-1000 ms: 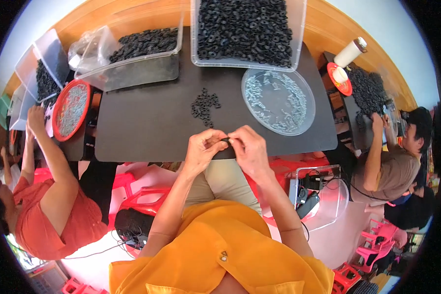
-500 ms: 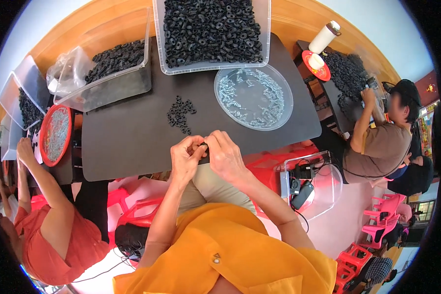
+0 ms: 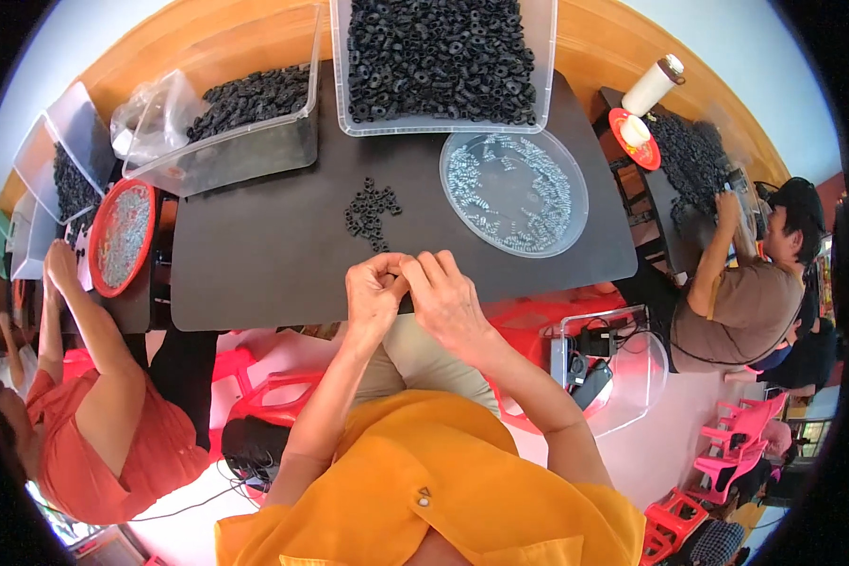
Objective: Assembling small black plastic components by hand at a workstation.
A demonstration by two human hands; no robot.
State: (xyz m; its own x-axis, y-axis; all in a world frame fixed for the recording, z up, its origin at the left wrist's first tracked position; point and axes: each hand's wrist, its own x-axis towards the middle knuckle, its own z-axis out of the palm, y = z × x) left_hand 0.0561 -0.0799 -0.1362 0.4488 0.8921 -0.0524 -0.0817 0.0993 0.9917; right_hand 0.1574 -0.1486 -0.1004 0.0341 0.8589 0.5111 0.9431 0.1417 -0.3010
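My left hand (image 3: 372,292) and my right hand (image 3: 441,294) meet at the table's near edge, fingers pinched together. A small black part is between the left fingertips, mostly hidden by them; what the right fingers grip cannot be made out. Just beyond my hands lies a loose cluster of small black ring-shaped parts (image 3: 372,209). To the right, a round clear plastic tray (image 3: 575,231) holds many small silvery metal pieces, which look like springs or screws.
A clear bin (image 3: 443,131) heaped with black parts stands at the far side of the dark table (image 3: 255,255). Another clear bin (image 3: 245,162) is at its left. Co-workers sit left and right. A clear box (image 3: 623,415) with devices and cables is beside my right arm.
My view has shifted slightly, so the table and bins appear farther right. My hands stay together, their fingers closer around the black part, which shows less now.
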